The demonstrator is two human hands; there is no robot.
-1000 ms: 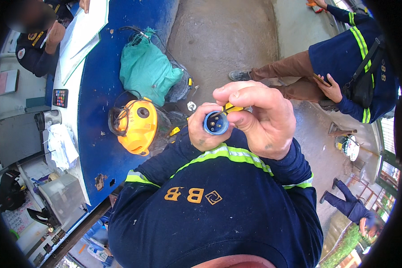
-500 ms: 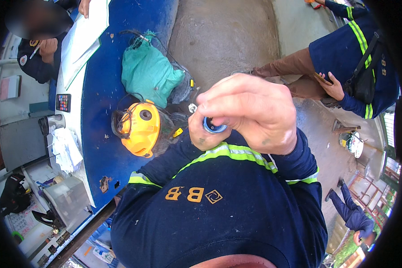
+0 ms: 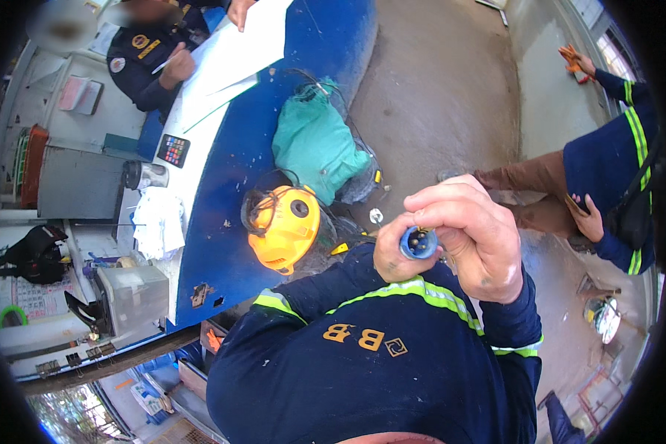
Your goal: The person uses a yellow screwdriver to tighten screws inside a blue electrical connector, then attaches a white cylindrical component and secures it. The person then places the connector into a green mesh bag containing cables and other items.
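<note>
"Fingers of the left hand [image 3: 392, 253] are closed around a blue pin plug [image 3: 419, 244], its open end up, before the chest."

"And the right hand [image 3: 488, 240]?"

"It bends over the plug, touching or just beside; whether it pinches something I cannot tell, the hand itself hides this."

"Is some writing visible?"

"Orange letters [image 3: 371, 340] and a diamond emblem [image 3: 397, 347] are on the navy shirt [image 3: 333, 385], upside down. Print on the sheet [image 3: 41, 294] at left is too small."

"What is cut off?"

"One co-worker [image 3: 603, 166], by the right rim."
</note>
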